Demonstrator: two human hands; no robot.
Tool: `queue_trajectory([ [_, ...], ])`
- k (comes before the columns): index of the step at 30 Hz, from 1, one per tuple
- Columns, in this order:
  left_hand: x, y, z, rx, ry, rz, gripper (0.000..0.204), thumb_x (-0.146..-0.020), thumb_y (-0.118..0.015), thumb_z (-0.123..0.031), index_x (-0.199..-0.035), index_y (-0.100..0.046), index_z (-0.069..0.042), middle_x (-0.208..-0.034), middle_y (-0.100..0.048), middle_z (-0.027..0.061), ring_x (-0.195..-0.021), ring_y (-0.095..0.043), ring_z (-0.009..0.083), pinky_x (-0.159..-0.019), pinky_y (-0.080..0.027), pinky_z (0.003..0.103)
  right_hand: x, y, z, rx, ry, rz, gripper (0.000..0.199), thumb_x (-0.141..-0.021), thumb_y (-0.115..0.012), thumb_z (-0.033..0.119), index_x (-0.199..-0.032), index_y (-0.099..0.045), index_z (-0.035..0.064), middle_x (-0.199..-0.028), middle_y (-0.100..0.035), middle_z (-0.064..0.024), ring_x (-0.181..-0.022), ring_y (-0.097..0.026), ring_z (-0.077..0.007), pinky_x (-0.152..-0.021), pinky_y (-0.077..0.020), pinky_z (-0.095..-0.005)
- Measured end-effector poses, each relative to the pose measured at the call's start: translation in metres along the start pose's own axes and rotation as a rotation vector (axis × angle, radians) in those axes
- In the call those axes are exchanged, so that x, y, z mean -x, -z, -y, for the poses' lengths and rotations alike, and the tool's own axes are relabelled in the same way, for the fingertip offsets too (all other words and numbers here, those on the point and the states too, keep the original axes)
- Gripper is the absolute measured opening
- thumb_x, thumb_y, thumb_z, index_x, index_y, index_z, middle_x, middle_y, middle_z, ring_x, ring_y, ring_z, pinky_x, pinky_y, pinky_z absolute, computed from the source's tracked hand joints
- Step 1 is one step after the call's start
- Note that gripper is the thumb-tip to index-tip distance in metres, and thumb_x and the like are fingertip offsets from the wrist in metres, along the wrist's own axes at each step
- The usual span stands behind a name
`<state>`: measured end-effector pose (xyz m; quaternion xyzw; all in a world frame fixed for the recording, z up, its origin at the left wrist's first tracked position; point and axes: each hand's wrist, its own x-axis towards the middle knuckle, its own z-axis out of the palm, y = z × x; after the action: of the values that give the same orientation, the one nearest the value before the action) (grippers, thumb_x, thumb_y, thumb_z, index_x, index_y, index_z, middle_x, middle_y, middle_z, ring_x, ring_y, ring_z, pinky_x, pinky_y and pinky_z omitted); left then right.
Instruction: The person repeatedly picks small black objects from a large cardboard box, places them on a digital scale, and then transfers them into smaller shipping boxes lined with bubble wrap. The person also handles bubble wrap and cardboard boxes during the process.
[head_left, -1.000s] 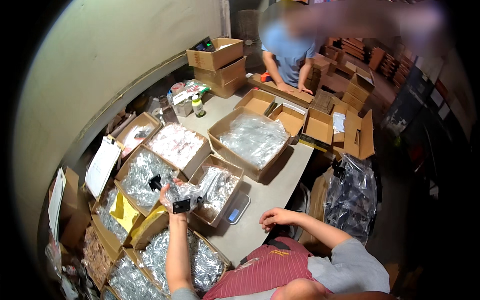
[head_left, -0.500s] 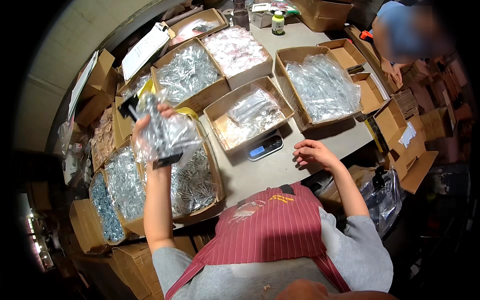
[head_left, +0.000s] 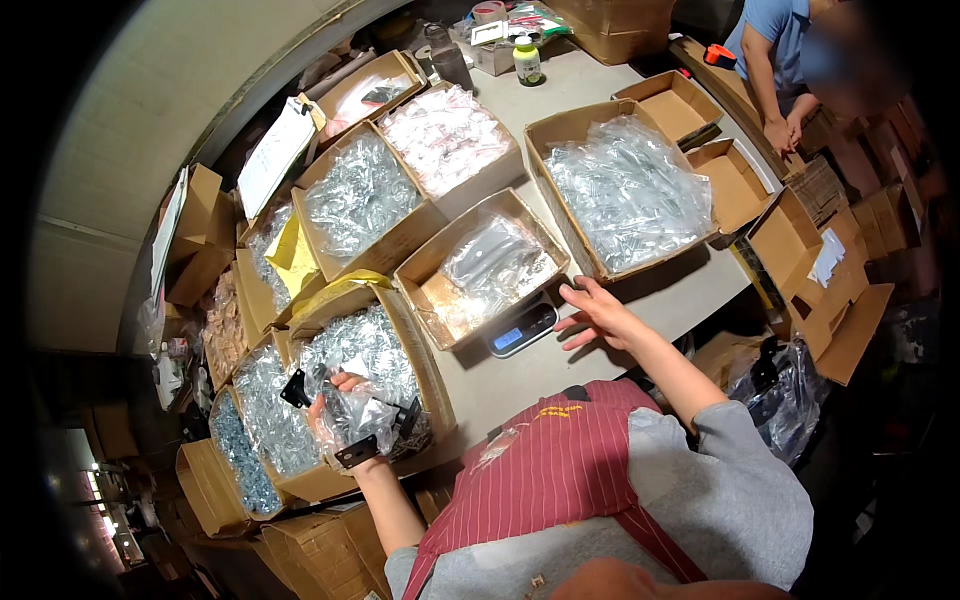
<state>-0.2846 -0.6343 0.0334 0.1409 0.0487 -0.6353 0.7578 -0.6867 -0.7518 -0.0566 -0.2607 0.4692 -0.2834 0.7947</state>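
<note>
My left hand (head_left: 328, 408) is closed on a clear plastic bag with black metal brackets (head_left: 358, 452). It is over a cardboard box of bagged silvery hardware (head_left: 365, 335). My right hand (head_left: 608, 320) hangs with its fingers apart, holding nothing, beside a small digital scale (head_left: 525, 330) with a lit blue display. A cardboard box (head_left: 425, 290) with a few clear bags inside overlaps the scale; whether the scale bears it is hidden. Beyond my right hand stands a larger box of clear bags (head_left: 630, 190).
More boxes hold silvery packets (head_left: 362, 190), pinkish-white packets (head_left: 445, 140) and blue-grey packets (head_left: 240, 460). A clipboard (head_left: 275, 155) leans at the far left. A green-labelled bottle (head_left: 527, 62) stands at the back. At the far right, a co-worker's hands (head_left: 785, 132) are near open cartons (head_left: 735, 185).
My left hand has come down and nearer with the bag of brackets, over the hardware box. My right hand has shifted slightly left, toward the scale. The view has tilted a little.
</note>
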Motion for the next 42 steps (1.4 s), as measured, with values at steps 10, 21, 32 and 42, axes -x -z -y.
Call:
queue_trajectory([
  [10,-0.025,-0.001,-0.004,-0.123,0.174,0.144,0.033,-0.082,-0.06,-0.021,-0.108,-0.049,-0.005,-0.1,-0.051,0.0061,-0.093,-0.049,0.0179,-0.087,-0.042,0.037,-0.085,-0.003,-0.027,-0.028,0.298,0.048,0.052,-0.082,-0.071,0.018,-0.124,-0.047,-0.0019,-0.126,-0.051,-0.0161,-0.108,-0.06,-0.0257,-0.08,-0.0595,-0.0487],
  [21,-0.009,-0.062,0.037,0.048,0.198,0.214,0.038,-0.08,-0.07,-0.015,-0.112,-0.052,-0.002,-0.103,-0.056,0.0049,-0.095,-0.053,0.0154,-0.092,-0.042,0.033,0.068,0.004,0.132,-0.538,0.212,0.295,0.047,-0.083,-0.07,0.019,-0.125,-0.055,0.0031,-0.115,-0.065,-0.0118,-0.105,-0.065,-0.0248,-0.085,-0.0588,-0.0394],
  [32,-0.023,-0.069,0.048,-0.202,0.063,0.071,0.039,-0.078,-0.07,-0.022,-0.105,-0.053,-0.001,-0.099,-0.055,0.0067,-0.091,-0.053,0.0175,-0.087,-0.043,0.033,0.066,0.187,0.261,-0.29,0.923,-0.444,0.052,-0.08,-0.069,0.004,-0.124,-0.04,0.0003,-0.113,-0.058,-0.0135,-0.1,-0.064,-0.0228,-0.085,-0.0596,-0.039],
  [42,-0.104,-0.115,0.096,-0.528,0.093,-0.023,0.039,-0.075,-0.065,-0.024,-0.099,-0.054,0.004,-0.091,-0.059,0.0136,-0.084,-0.057,0.0232,-0.079,-0.048,0.037,-0.041,0.314,0.289,0.781,1.099,-1.227,0.107,-0.06,-0.088,0.017,-0.142,-0.021,0.0084,-0.133,-0.041,-0.0258,-0.122,-0.048,-0.0437,-0.099,-0.0454,-0.0475],
])
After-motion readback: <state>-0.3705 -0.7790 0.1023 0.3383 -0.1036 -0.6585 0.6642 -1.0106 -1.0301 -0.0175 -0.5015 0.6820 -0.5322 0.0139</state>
